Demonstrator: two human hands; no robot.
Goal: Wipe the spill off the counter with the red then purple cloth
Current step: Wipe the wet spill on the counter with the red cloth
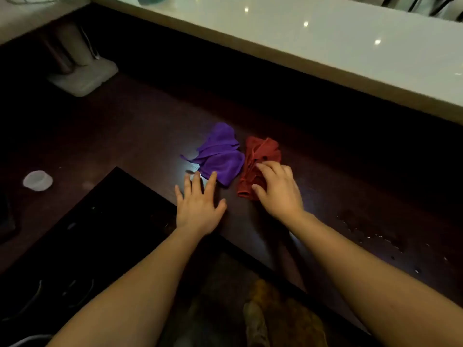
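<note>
A crumpled red cloth (260, 156) lies on the dark counter (140, 136), with a purple cloth (220, 154) touching its left side. My right hand (278, 191) rests on the near part of the red cloth, fingers curled over the fabric; whether they pinch it I cannot tell. My left hand (198, 204) lies flat on the counter with fingers spread, its fingertips just short of the purple cloth. A wet spill (370, 234) of scattered droplets glistens on the counter to the right of my right forearm.
A black glass cooktop (82, 241) is set into the counter at the left front. A small translucent cup (37, 180) stands at the far left. A pale block-shaped holder (82, 76) sits at the back left. A raised white ledge (325, 46) runs along the back.
</note>
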